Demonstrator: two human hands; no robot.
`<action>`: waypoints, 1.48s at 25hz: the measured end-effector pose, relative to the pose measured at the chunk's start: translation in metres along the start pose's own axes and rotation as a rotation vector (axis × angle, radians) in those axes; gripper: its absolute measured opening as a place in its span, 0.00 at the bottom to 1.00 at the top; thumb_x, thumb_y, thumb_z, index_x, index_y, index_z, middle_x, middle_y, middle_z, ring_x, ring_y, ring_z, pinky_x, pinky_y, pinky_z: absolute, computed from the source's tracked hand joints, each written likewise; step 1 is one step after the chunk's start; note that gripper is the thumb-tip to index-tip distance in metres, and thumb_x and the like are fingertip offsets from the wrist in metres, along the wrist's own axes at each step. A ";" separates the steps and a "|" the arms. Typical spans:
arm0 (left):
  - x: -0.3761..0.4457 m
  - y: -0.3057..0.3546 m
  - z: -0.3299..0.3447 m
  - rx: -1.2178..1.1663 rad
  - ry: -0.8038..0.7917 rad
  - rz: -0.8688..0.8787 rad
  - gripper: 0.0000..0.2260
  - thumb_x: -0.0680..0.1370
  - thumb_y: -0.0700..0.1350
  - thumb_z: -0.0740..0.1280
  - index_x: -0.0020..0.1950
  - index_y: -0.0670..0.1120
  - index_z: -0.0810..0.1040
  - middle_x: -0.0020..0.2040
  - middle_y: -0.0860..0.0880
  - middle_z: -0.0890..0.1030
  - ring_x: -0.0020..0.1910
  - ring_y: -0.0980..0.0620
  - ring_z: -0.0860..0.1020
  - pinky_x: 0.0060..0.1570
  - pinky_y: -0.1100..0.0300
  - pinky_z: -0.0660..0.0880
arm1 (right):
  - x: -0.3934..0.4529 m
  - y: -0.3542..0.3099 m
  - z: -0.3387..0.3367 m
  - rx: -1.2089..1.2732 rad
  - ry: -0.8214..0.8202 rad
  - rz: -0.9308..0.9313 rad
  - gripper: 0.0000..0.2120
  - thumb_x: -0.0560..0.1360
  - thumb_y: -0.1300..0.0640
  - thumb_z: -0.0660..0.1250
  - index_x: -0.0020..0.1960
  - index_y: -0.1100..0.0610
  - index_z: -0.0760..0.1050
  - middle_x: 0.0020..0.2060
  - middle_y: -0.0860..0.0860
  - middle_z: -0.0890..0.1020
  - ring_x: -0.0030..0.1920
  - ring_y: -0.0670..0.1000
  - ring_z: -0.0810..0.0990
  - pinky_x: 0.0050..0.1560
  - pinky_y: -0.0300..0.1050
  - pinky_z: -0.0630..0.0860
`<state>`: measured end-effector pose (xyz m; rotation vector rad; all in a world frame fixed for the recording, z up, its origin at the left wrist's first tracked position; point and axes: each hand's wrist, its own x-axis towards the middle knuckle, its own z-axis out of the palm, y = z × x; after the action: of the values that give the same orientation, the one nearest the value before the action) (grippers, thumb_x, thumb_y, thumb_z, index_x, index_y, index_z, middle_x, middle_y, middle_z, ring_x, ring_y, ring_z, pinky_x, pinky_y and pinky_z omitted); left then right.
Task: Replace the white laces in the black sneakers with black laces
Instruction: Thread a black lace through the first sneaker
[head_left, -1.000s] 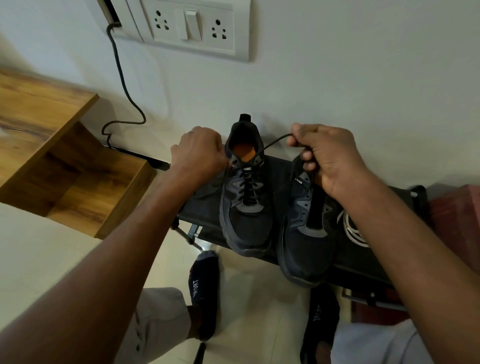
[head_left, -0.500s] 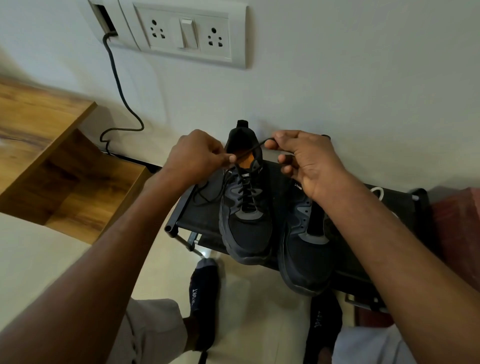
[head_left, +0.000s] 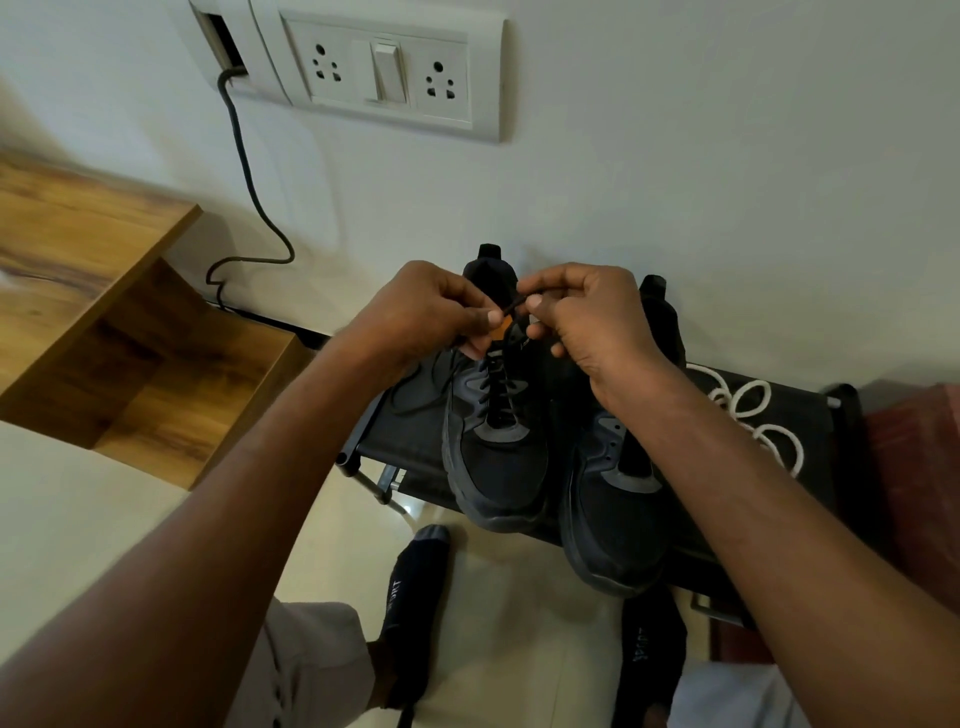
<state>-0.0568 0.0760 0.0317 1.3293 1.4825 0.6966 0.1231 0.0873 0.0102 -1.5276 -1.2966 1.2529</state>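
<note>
Two black sneakers stand side by side on a low black rack (head_left: 810, 415), toes toward me. The left sneaker (head_left: 496, 457) has a black lace (head_left: 496, 395) threaded up its eyelets. The right sneaker (head_left: 613, 519) shows no lace on its tongue. My left hand (head_left: 426, 312) and my right hand (head_left: 592, 317) meet above the left sneaker's collar, each pinching an end of the black lace between thumb and fingers. Loose white laces (head_left: 753, 415) lie coiled on the rack to the right of the shoes.
A wall with a socket plate (head_left: 384, 73) and a hanging black cable (head_left: 249, 171) is right behind the rack. A wooden shelf unit (head_left: 93, 312) stands at the left. My socked feet (head_left: 415, 582) rest on the pale floor below the rack. Something red (head_left: 919, 467) sits at the right edge.
Both hands have come together over the left sneaker's opening, bringing the two lace ends inward from where they were pulled apart. The white laces on the rack are now uncovered.
</note>
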 end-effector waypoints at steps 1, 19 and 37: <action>0.001 -0.001 0.000 0.012 -0.010 -0.016 0.06 0.79 0.38 0.73 0.52 0.37 0.85 0.39 0.41 0.86 0.36 0.52 0.85 0.33 0.65 0.76 | 0.000 0.001 0.000 -0.031 0.010 -0.023 0.08 0.79 0.67 0.70 0.51 0.56 0.85 0.42 0.52 0.88 0.34 0.44 0.81 0.29 0.31 0.72; 0.012 -0.017 0.025 0.474 0.247 0.114 0.08 0.78 0.38 0.69 0.49 0.47 0.88 0.34 0.48 0.83 0.32 0.47 0.83 0.37 0.53 0.83 | 0.000 0.022 0.019 -0.504 -0.130 -0.057 0.25 0.75 0.68 0.61 0.63 0.45 0.80 0.55 0.55 0.80 0.43 0.55 0.79 0.39 0.48 0.74; 0.013 -0.019 0.034 0.318 0.129 -0.071 0.06 0.83 0.43 0.66 0.53 0.49 0.83 0.30 0.44 0.83 0.25 0.47 0.82 0.21 0.65 0.71 | 0.002 0.013 0.012 -0.121 -0.122 0.211 0.22 0.78 0.72 0.58 0.60 0.53 0.81 0.47 0.53 0.80 0.40 0.48 0.79 0.33 0.37 0.77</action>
<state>-0.0320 0.0778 -0.0008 1.4823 1.7918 0.5236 0.1142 0.0862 -0.0054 -1.7330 -1.3361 1.4420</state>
